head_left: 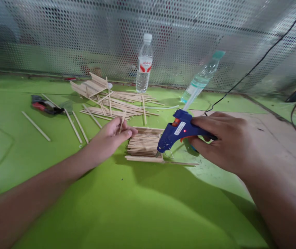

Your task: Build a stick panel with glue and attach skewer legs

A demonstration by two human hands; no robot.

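Observation:
My right hand (222,140) grips a blue hot glue gun (172,133) with a small red light on its side. Its nozzle points down at the near right corner of a small framed panel of wooden sticks (144,143), lying on the green table. Between the thumb and fingers of my left hand (114,133) is a short wooden stick (122,121), held upright. That hand is at the panel's far left corner; whether it touches the panel I cannot tell. A thin stick (181,163) extends right from the panel's near edge.
Behind the panel lie a pile of loose sticks (122,103) and a stick-built structure (91,86). Red-and-black pliers (45,104) rest at left among scattered sticks. A water bottle (144,65) and a greenish bottle (202,77) stand before a perforated metal screen (85,41). A black cord (254,67) crosses at right.

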